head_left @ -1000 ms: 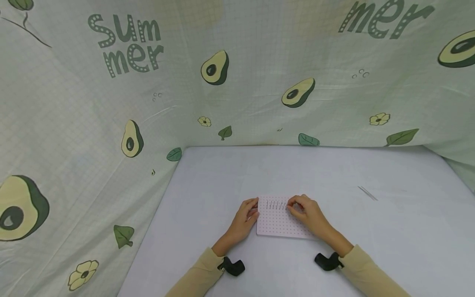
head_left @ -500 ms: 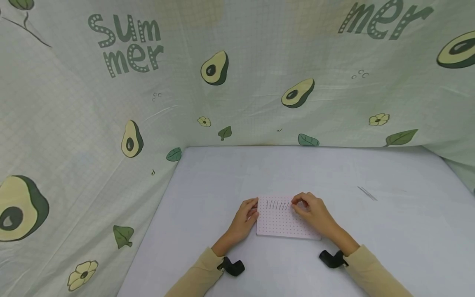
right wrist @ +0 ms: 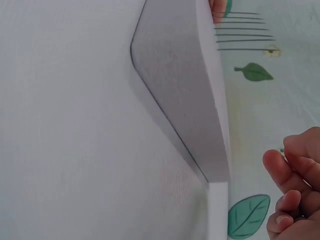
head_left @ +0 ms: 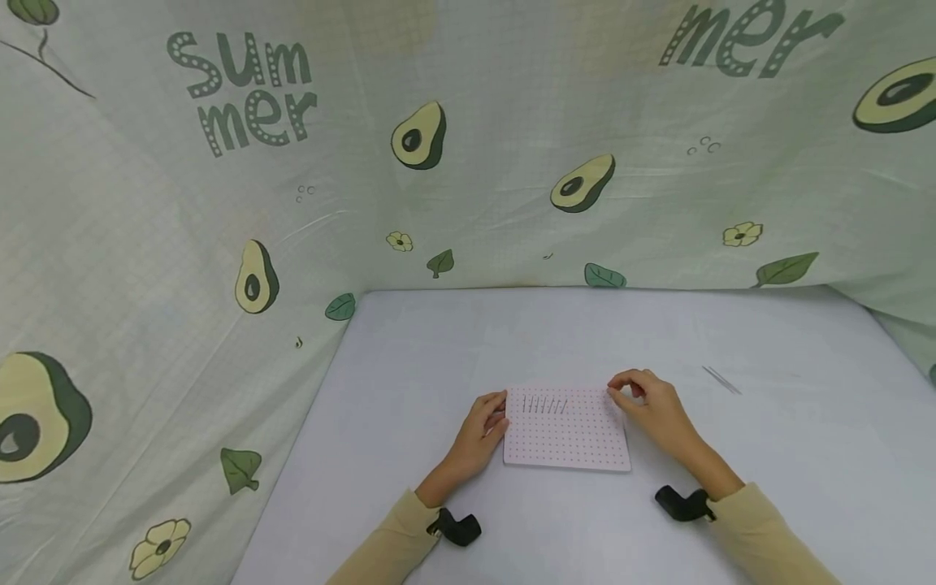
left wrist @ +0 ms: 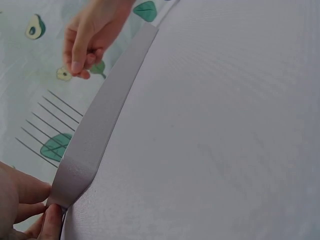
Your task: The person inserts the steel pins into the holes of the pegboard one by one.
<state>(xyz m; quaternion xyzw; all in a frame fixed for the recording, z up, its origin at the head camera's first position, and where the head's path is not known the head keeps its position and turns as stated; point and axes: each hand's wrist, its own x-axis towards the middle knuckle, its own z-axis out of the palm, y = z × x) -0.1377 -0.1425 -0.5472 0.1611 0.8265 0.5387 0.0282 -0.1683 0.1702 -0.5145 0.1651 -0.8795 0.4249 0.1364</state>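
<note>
White pegboard (head_left: 566, 439) lay near the table's (head_left: 439, 341) front edge, six pins (head_left: 544, 404) standing in its far row. Your left hand (head_left: 483, 431) gripped its left edge; right hand (head_left: 651, 402), fingers curled empty, hovered at its far right corner. Most holes unfilled.

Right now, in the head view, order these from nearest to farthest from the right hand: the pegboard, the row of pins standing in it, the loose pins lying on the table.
1. pegboard, just left of the right hand.
2. row of pins, farther left.
3. loose pins, off to its right.
</note>
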